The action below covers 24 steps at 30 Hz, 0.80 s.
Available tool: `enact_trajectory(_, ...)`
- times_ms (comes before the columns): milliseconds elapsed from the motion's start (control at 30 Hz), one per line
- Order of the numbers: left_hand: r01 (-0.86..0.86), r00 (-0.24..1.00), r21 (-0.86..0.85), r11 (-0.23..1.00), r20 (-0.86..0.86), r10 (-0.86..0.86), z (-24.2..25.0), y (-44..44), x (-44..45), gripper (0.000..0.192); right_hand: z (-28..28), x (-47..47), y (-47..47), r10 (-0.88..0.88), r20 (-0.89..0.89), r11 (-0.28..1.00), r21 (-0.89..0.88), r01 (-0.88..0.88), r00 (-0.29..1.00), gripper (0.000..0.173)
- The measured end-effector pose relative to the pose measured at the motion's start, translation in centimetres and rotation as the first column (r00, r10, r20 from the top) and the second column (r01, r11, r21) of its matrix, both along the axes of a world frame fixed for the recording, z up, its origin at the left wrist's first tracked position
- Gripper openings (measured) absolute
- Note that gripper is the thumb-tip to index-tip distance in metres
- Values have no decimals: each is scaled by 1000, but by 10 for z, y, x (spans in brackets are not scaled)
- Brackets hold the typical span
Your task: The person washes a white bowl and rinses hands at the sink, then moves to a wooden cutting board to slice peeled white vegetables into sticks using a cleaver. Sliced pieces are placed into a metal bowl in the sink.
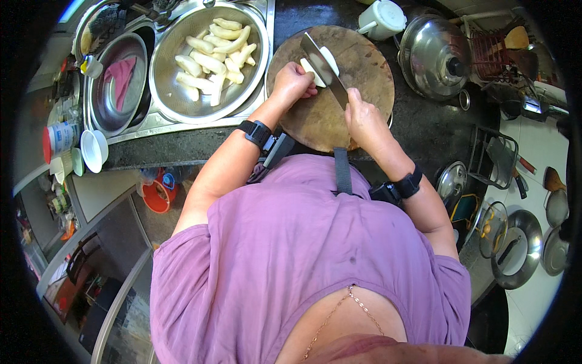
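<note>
A round wooden chopping board (336, 123) lies on the dark counter in front of me. My right hand (363, 116) is closed on a broad-bladed cleaver (325, 70), its blade slanting up and to the left over the board. On the blade's left side my left hand (295, 83) holds a peeled white vegetable piece (313, 73) with bent fingers. Another white piece (329, 60) lies on the blade's right side. Left of the board, a large perforated steel basin (159, 82) holds several peeled, pale, elongated vegetables (209, 61). Whether the blade touches the board is hidden.
A steel bowl (97, 91) with a pink cloth (121, 82) sits in the left sink. A white lidded jug (382, 20) stands behind the board, and a lidded steel pot (432, 57) to its right. White bowls (94, 150) are at the counter's left edge.
</note>
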State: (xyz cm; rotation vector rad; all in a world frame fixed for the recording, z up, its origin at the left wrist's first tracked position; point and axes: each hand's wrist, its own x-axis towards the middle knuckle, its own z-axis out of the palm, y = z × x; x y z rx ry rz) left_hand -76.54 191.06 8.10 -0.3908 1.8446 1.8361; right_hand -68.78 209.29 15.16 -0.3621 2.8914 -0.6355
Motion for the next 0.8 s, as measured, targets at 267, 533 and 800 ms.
enact_trajectory(267,-4,1000,-20,1000,1,4,1,-1,-3,18,9,2,-9,6,79,997,71,-12,997,16)
enact_trajectory(533,46,997,-104,993,-53,-52,1,-11,-1,22,-32,-24,-14,18,-16,995,-102,-20,1000,17)
enact_trajectory(800,27,996,-181,983,-75,-41,-3,-11,-7,22,-29,-22,-13,-23,-31,990,-137,19,999,17)
